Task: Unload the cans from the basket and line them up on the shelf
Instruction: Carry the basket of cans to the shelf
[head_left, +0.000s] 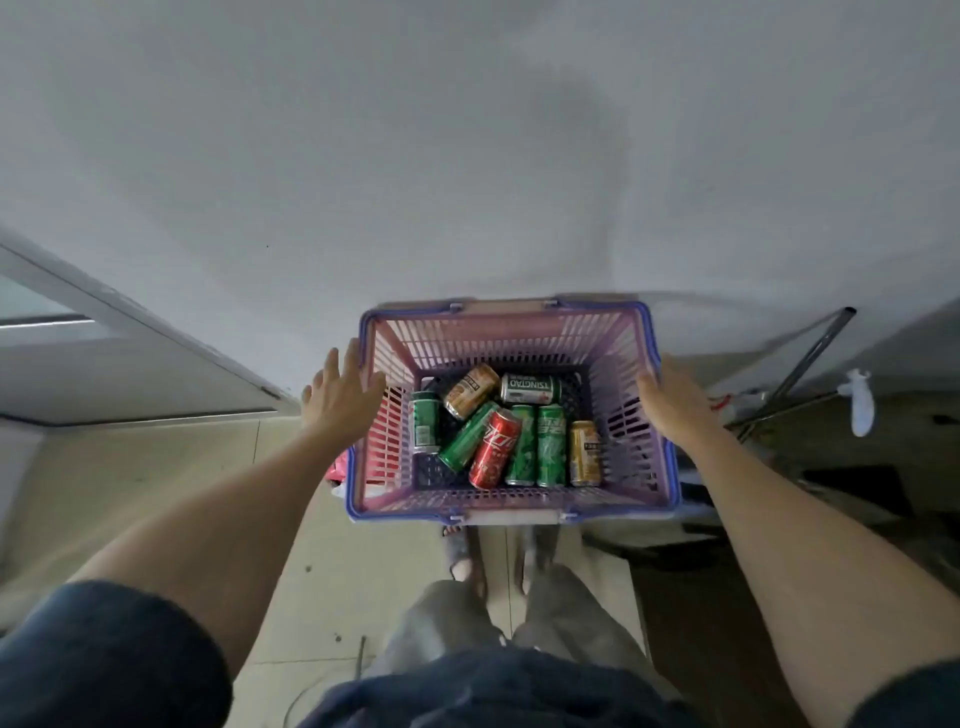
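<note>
A pink and purple plastic basket (519, 327) sits in front of me against a white wall. Several cans lie on their sides in it: a red cola can (496, 449), green soda cans (551, 444), a green-and-white Tsingtao can (530, 389) and two gold cans (470, 397). My left hand (340, 395) is beside the basket's left wall with its fingers spread, holding nothing. My right hand (670, 400) lies flat against the outside of the right rim, fingers stretched along it. No shelf can be made out.
The white wall (467, 156) fills the upper view. A grey door frame (135, 322) runs at the left. Metal rods (795, 379) and a white object (862, 405) stand at the right. My feet in sandals (462, 556) are on the tiled floor below the basket.
</note>
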